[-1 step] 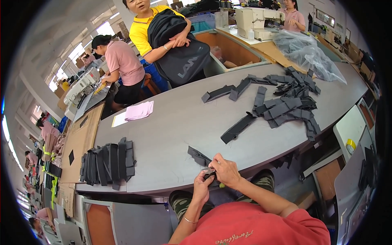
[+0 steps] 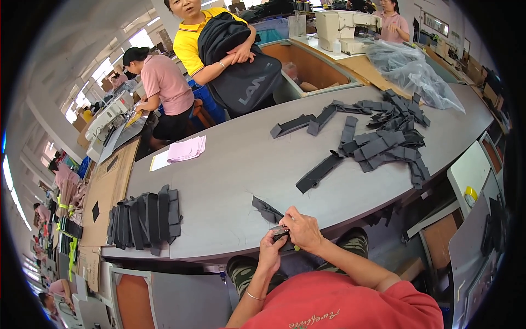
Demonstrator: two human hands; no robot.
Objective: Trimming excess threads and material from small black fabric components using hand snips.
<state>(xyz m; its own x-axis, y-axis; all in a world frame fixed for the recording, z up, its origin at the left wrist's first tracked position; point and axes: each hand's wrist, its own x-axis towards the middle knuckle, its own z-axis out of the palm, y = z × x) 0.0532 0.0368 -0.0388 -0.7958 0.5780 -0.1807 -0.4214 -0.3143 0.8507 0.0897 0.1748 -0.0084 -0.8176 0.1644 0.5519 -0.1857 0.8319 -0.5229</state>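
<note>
A dark gray fabric piece [image 2: 287,244] is gripped between 2 bare hands at the near edge of a gray worktop [image 2: 230,175], just below the center of the frame. By the left hand [image 2: 270,251], the piece is pinched between thumb and bent fingers, with almost no gap left. By the right hand [image 2: 305,230], fingers curled and drawn together, the same piece is held from above. A small silvery item [image 2: 280,229] is caught between the fingertips; its kind cannot be told, nor can it be told which hand bears it. Just beyond the hands, 1 dark gray strip [image 2: 266,209] is seen on the worktop; whether it is joined to the held piece is hidden.

At lower left, a row of dark strips [image 2: 145,219] is laid side by side in fair order. At upper right, a loose heap of folded gray strips [image 2: 378,143] is spread across the surface. Judging by the layout, the work appears to be partway along: 1 group is squared up, 1 is left in a tangle, and the piece in hand looks unfinished. Which group is done cannot be confirmed. Pink sheets [image 2: 186,149] are set left of center, and a clear plastic bag [image 2: 413,77] is draped at upper right.
</note>
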